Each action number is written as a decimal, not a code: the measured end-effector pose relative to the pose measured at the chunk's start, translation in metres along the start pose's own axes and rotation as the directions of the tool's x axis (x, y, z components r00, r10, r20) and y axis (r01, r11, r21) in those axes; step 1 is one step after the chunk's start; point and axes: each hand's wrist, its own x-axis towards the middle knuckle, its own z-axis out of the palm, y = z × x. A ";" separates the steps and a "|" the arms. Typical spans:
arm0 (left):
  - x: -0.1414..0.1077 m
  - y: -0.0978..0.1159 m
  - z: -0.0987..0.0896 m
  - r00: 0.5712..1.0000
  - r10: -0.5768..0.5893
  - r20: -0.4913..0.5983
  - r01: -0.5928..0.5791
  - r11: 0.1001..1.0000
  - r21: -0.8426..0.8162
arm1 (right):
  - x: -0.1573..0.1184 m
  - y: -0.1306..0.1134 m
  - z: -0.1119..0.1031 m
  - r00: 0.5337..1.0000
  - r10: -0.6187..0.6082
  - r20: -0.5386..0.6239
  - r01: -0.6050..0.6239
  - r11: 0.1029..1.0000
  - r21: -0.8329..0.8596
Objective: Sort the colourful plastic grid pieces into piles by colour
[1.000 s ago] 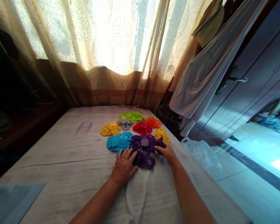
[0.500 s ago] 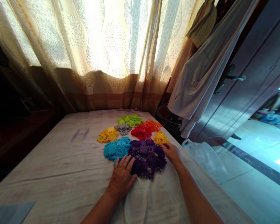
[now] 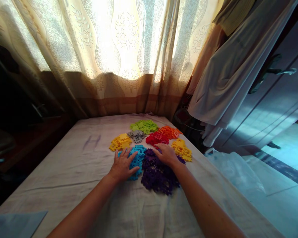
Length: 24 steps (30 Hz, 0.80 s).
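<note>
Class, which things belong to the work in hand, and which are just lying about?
In the work:
left hand, at the blue pieces
right hand, over the purple pieces
likely also: green pile, grey pile, red pile, orange pile, two yellow piles

Just around:
grey sheet, near left
clear plastic, on the floor
hanging clothes

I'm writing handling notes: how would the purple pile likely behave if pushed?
The purple pile would probably spread apart rather than move as one block, since its edge is ragged and jumbled. Its pieces look thin and plastic-like, so likely light and fairly stiff. Their flat, toothed shapes suggest snagging, not rolling.
</note>
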 end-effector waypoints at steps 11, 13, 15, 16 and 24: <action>-0.013 -0.008 0.013 0.998 -0.036 0.050 0.038 0.998 -0.049 | 0.054 -0.073 0.018 0.944 0.008 0.329 0.047 0.986 -0.158; -0.021 -0.014 0.014 0.999 -0.033 0.026 0.035 0.998 -0.058 | 0.051 -0.079 0.022 0.939 -0.029 0.342 0.081 0.987 -0.137; -0.032 -0.022 0.015 0.999 -0.037 -0.001 0.036 0.997 -0.063 | 0.046 -0.086 0.024 0.937 -0.062 0.344 0.108 0.987 -0.117; -0.038 -0.025 0.015 0.999 -0.040 -0.012 0.039 0.997 -0.064 | 0.043 -0.090 0.025 0.937 -0.078 0.342 0.121 0.987 -0.107; -0.076 -0.050 0.013 0.994 -0.036 -0.101 0.031 0.998 -0.057 | 0.033 -0.122 0.033 0.906 -0.194 0.375 0.224 0.974 -0.036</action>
